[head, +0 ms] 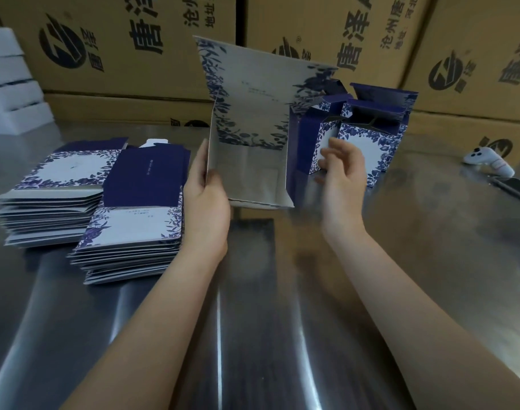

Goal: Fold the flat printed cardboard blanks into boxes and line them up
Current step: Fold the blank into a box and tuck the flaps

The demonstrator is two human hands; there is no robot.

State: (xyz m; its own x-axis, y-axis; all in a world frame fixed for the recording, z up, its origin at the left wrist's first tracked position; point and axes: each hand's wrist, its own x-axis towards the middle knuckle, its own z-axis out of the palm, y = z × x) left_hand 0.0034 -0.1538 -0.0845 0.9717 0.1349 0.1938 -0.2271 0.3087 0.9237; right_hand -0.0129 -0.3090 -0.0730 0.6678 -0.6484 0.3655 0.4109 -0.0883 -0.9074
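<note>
Left hand [207, 199] is pinching the left edge of the blank [253, 113], standing it upright at twelve o'clock on the tabletop [253, 291]. Right hand [343, 176] is hovering at two o'clock, fingers loosely spread and empty. It should be pressing the right wall square before tucking flaps.

A shiny steel table [253, 306] with streaked reflections. On its left side lie two piles of flat blue-and-white floral blanks, side by side: a far stack [54, 202] and a near stack [131, 241]. Right of centre, folded boxes [368, 149] stand close together, tops open. Near the right edge lie a white handheld device [489, 164] and a dark phone [516, 187].
</note>
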